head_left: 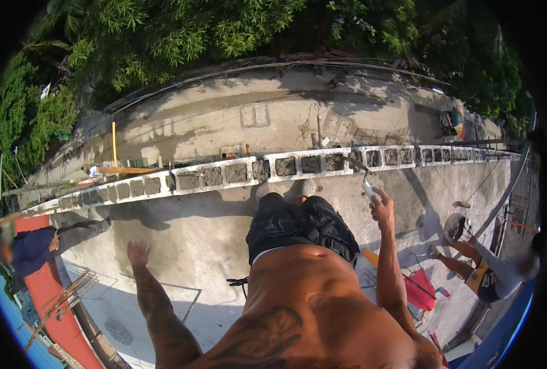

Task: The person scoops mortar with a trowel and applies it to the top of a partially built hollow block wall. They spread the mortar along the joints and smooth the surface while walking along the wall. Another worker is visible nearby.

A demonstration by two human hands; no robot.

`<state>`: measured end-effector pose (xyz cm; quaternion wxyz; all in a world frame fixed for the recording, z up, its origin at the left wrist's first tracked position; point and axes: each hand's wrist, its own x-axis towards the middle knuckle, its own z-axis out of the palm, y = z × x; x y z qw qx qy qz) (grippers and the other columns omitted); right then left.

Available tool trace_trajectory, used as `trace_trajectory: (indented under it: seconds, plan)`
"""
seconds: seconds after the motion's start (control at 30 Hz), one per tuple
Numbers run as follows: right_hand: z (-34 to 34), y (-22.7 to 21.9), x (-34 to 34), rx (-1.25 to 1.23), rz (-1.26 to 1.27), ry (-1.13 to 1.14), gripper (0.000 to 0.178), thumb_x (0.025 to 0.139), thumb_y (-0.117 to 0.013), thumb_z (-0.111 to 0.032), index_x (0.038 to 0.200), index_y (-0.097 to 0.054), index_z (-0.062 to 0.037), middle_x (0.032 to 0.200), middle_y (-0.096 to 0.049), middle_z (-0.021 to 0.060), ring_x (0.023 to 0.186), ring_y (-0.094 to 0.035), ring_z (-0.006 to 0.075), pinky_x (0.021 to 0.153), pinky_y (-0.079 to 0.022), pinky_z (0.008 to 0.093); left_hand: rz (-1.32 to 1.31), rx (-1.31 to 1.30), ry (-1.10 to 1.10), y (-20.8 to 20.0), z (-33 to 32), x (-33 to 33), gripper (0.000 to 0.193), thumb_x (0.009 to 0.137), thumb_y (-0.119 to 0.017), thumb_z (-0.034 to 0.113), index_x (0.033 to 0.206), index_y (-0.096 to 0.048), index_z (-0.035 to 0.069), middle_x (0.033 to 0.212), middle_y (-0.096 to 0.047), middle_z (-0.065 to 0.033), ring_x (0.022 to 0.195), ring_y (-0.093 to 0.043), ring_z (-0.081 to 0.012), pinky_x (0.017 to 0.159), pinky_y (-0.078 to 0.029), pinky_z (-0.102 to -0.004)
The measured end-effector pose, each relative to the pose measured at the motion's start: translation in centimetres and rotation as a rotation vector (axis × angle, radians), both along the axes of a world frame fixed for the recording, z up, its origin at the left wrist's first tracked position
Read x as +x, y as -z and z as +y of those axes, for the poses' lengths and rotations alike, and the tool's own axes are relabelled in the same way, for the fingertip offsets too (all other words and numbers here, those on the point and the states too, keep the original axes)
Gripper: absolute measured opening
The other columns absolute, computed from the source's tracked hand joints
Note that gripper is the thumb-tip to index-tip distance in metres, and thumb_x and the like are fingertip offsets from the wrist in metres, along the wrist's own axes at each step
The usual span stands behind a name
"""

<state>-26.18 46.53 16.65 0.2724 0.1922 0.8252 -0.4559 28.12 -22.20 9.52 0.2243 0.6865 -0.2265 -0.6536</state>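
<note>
My right hand point(381, 209) is closed around the pale handle of a trowel point(368, 188). The trowel's thin dark blade reaches up to the top of a wall of hollow concrete blocks point(293, 166), over or against one of the cells; I cannot tell if it touches. Grey mortar point(212, 176) fills many of the cells. My left hand point(139, 253) is held out low to the left with its fingers spread, holding nothing, apart from the wall.
A person in dark clothes point(34, 249) stands at the left, near the wall. Another person point(498, 270) is at the right, beside a round bucket point(455, 227). A red bag point(420, 289) lies on the concrete floor. Beyond the wall runs a street point(212, 107) with trees.
</note>
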Motion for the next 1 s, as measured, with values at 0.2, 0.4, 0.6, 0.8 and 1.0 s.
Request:
trace_trajectory:
  seconds: [0.2, 0.4, 0.6, 0.8, 1.0]
  plan:
    - [-0.1, 0.8, 0.7, 0.104, 0.009, -0.075, 0.038, 0.092, -0.055, -0.015, 0.129, -0.06, -0.0079, 0.066, -0.056, 0.0031, 0.044, -0.044, 0.0074, 0.039, -0.033, 0.0253, -0.213, 0.341, 0.979, 12.4, 15.7, -15.0, 0.069, 0.092, -0.057, 0.048, 0.145, -0.036, 0.009, 0.142, -0.046, -0.0193, 0.125, -0.049, -0.0378, 0.098, -0.039, -0.0601]
    - [-1.5, 5.8, 0.9, 0.382, 0.179, -0.354, 0.037, 0.088, -0.058, -0.018, 0.124, -0.064, -0.0107, 0.075, -0.064, 0.0145, 0.057, -0.058, 0.0201, 0.052, -0.045, 0.0345, -0.157, -0.018, 1.385, 13.0, 24.7, -29.2, 0.047, 0.092, -0.063, 0.037, 0.12, -0.06, 0.0, 0.103, -0.068, -0.0123, 0.089, -0.068, -0.0226, 0.072, -0.054, -0.0337]
    - [-4.1, 5.3, 0.6, 0.431, 0.234, -0.42, 0.034, 0.084, -0.06, -0.022, 0.115, -0.068, -0.0099, 0.099, -0.068, 0.026, 0.097, -0.065, 0.0425, 0.084, -0.052, 0.0455, 0.098, -0.218, 1.302, 12.8, 25.7, -31.5, 0.037, 0.094, -0.06, 0.031, 0.11, -0.064, -0.003, 0.093, -0.071, -0.0108, 0.079, -0.068, -0.0165, 0.067, -0.051, -0.0281]
    - [1.7, -1.3, -1.3, 0.433, 0.164, -0.215, 0.031, 0.084, -0.061, -0.023, 0.111, -0.072, -0.0119, 0.097, -0.068, 0.0254, 0.095, -0.067, 0.04, 0.084, -0.053, 0.044, -0.205, 0.051, 1.096, 13.2, 21.0, -24.6, 0.047, 0.092, -0.058, 0.041, 0.123, -0.054, 0.005, 0.11, -0.066, -0.0145, 0.088, -0.067, -0.0268, 0.068, -0.053, -0.0404]
    - [1.1, 1.1, -3.3, 0.531, 0.173, -0.174, 0.033, 0.083, -0.061, -0.025, 0.113, -0.071, -0.0136, 0.097, -0.069, 0.0254, 0.096, -0.067, 0.0401, 0.084, -0.052, 0.046, -0.285, 0.267, 1.127, 12.1, 22.8, -19.0, 0.041, 0.091, -0.056, 0.038, 0.119, -0.053, 0.008, 0.111, -0.064, -0.0148, 0.094, -0.063, -0.0284, 0.076, -0.049, -0.0473]
